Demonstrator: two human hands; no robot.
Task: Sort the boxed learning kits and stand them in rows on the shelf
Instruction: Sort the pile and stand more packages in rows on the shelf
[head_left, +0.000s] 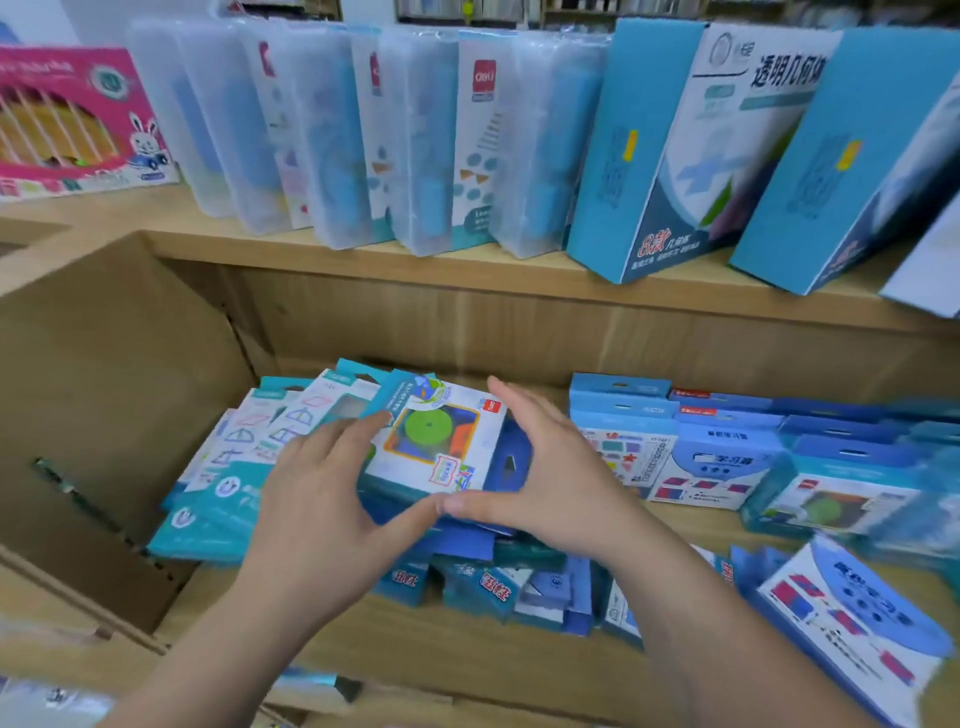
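Both hands are flat on the green-disc kit (436, 441): the left hand (317, 499) has its fingers spread across the near-left corner, the right hand (550, 478) lies straight-fingered along the right edge, and the thumbs meet at the front. The kit tops a loose pile on the lower shelf (467, 660). Blue kits (722, 452) overlap to the right. Above, clear plastic cases (332, 140) holding blue pieces stand leaning in a row. An open cardboard box (104, 389) sits on the left.

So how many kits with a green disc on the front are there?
2 green-disc kits: one tops the middle pile, the other lies at the right of the lower shelf. More may hide within the piles.
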